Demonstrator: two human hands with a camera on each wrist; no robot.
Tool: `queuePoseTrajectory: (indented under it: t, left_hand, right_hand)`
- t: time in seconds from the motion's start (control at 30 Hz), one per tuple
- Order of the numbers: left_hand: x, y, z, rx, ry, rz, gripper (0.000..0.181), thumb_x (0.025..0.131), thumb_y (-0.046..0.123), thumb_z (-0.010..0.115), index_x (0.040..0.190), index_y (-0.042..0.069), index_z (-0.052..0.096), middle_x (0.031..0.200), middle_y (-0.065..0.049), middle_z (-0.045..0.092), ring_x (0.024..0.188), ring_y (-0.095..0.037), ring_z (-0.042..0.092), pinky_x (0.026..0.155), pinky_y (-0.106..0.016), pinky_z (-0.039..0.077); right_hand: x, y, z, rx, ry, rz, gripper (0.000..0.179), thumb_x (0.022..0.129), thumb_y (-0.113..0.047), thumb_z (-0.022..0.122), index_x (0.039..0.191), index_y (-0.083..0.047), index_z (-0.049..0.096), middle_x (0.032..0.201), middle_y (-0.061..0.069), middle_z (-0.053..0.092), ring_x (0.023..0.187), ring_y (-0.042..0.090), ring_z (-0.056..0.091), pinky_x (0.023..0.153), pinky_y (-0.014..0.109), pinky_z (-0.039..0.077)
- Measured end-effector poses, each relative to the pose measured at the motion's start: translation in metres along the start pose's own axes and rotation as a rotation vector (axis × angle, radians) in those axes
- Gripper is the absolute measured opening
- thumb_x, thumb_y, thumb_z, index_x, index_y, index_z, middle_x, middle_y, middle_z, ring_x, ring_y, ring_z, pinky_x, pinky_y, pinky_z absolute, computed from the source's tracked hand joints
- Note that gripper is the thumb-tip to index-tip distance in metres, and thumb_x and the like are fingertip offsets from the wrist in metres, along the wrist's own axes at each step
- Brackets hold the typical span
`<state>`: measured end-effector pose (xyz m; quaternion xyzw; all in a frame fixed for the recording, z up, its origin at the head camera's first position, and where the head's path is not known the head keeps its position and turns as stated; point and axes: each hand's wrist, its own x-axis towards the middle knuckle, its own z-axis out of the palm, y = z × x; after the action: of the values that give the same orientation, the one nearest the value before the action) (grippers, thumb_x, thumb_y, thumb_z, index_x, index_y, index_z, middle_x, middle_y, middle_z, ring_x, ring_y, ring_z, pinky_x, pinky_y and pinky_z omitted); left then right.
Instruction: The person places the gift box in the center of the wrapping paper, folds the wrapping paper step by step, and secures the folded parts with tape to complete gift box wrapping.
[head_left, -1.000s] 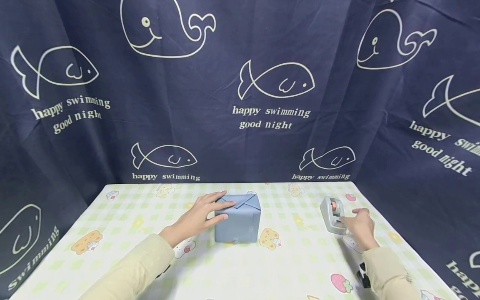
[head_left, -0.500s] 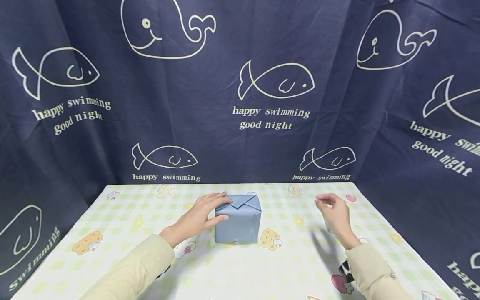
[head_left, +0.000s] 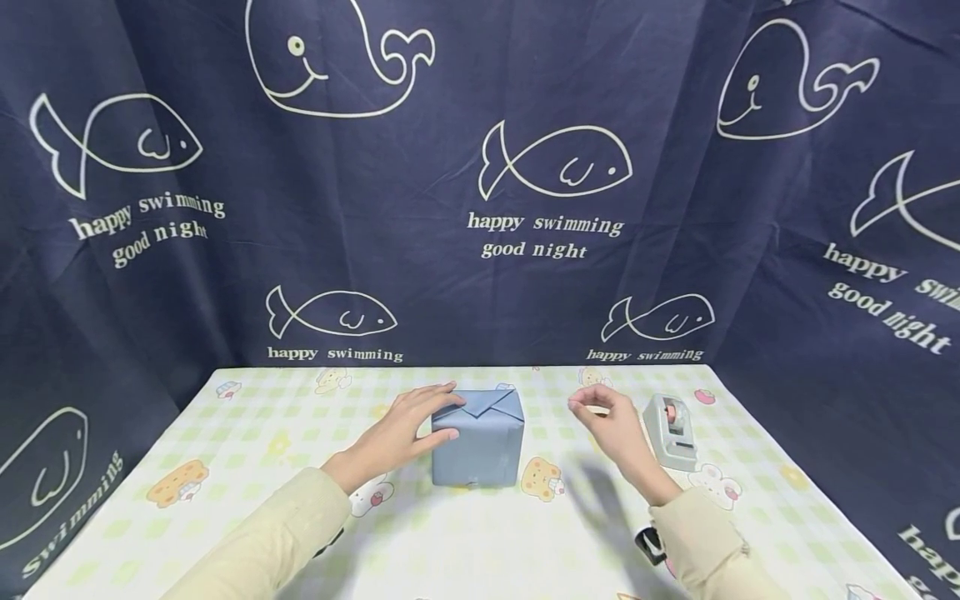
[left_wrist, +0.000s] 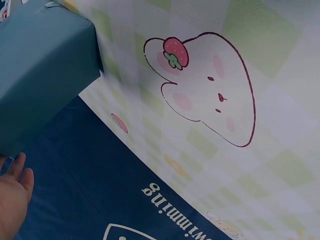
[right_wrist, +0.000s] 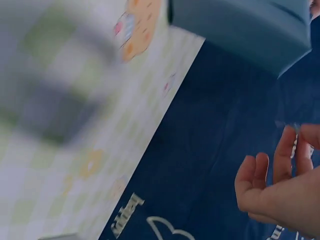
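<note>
A box wrapped in blue-grey paper [head_left: 477,454] stands on the table, with a folded triangular flap on its top. My left hand [head_left: 397,429] rests on its left side, fingers fairly straight over the top edge and thumb against the front. In the left wrist view, fingertips [left_wrist: 20,162] touch the edge of the box [left_wrist: 45,75]. To the right of the box and apart from it, my right hand [head_left: 615,425] is raised above the table. Between thumb and forefinger it pinches a small clear piece of tape [right_wrist: 286,124], visible in the right wrist view.
A pale grey tape dispenser [head_left: 681,455] with a reddish core stands right of my right hand. A checked cloth with cartoon prints [head_left: 247,517] covers the table. Dark blue curtains [head_left: 442,317] hang behind and at both sides. A blurred grey shape [right_wrist: 55,75] in the right wrist view is unclear.
My right hand has moved left from the tape dispenser towards the box, its fingers pinched together. The dispenser stays where it was. My left hand stays on the box, its fingers drawn slightly back.
</note>
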<state>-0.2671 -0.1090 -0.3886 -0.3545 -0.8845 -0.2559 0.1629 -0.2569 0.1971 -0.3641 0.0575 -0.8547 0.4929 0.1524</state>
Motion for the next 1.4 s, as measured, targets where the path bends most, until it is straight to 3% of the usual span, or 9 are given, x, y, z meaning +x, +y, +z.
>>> queuePoseTrajectory:
  t: [0.2,0.4,0.63,0.8,0.97,1.17,1.4]
  left_hand:
    - [-0.001,0.0,0.0,-0.011,0.006,-0.003,0.04,0.087,0.04,0.058,0.124,0.025,0.054,0.141,-0.003,0.043,0.132,-0.02,0.038,0.107,-0.046,0.026]
    - [-0.001,-0.001,0.001,0.005,0.002,-0.002,0.04,0.088,0.043,0.056,0.124,0.027,0.054,0.141,-0.002,0.043,0.132,-0.019,0.038,0.107,-0.046,0.027]
    - [-0.001,-0.001,0.001,0.008,-0.003,-0.004,0.04,0.088,0.043,0.055,0.124,0.027,0.053,0.141,-0.004,0.043,0.132,-0.019,0.037,0.107,-0.046,0.027]
    - [-0.001,-0.001,0.0,0.009,0.002,-0.005,0.04,0.088,0.043,0.056,0.124,0.027,0.053,0.141,-0.002,0.043,0.132,-0.019,0.038,0.107,-0.046,0.027]
    - [-0.001,-0.001,0.0,0.0,0.004,-0.008,0.04,0.088,0.043,0.055,0.124,0.027,0.053,0.141,-0.004,0.043,0.131,-0.021,0.038,0.106,-0.047,0.028]
    - [-0.001,0.0,0.0,-0.006,0.0,-0.005,0.04,0.088,0.042,0.056,0.125,0.026,0.053,0.142,-0.004,0.042,0.131,-0.024,0.039,0.105,-0.049,0.029]
    - [-0.001,0.0,0.0,-0.03,-0.007,-0.01,0.039,0.088,0.04,0.056,0.125,0.025,0.053,0.142,-0.005,0.041,0.131,-0.026,0.038,0.105,-0.051,0.028]
  right_hand:
    - [-0.006,-0.016,0.014,0.124,-0.123,-0.006,0.011,0.084,-0.007,0.063,0.09,0.001,0.064,0.09,0.009,0.065,0.09,0.01,0.055,0.081,0.025,0.047]
    - [-0.009,-0.03,0.022,0.216,-0.171,0.068,0.015,0.084,-0.011,0.062,0.093,0.002,0.063,0.09,0.003,0.063,0.093,0.014,0.052,0.083,0.028,0.039]
    - [-0.009,-0.035,0.032,0.296,-0.247,0.076,0.017,0.084,-0.008,0.061,0.092,0.008,0.063,0.12,0.012,0.05,0.118,0.022,0.041,0.103,0.043,0.027]
    - [-0.01,-0.039,0.039,0.37,-0.272,0.087,0.019,0.083,-0.005,0.06,0.092,0.012,0.062,0.123,0.014,0.048,0.122,0.024,0.038,0.106,0.044,0.023]
    - [-0.011,-0.045,0.047,0.341,-0.299,0.068,0.019,0.084,-0.007,0.061,0.091,0.01,0.064,0.125,0.014,0.048,0.123,0.026,0.038,0.104,0.045,0.027]
    - [-0.012,-0.05,0.057,0.292,-0.309,0.03,0.016,0.082,-0.01,0.065,0.086,0.006,0.067,0.126,0.013,0.048,0.127,0.029,0.036,0.108,0.056,0.019]
    - [-0.009,-0.054,0.068,0.239,-0.271,0.073,0.011,0.079,-0.011,0.067,0.081,-0.001,0.068,0.124,0.004,0.049,0.128,0.027,0.027,0.101,0.049,0.029]
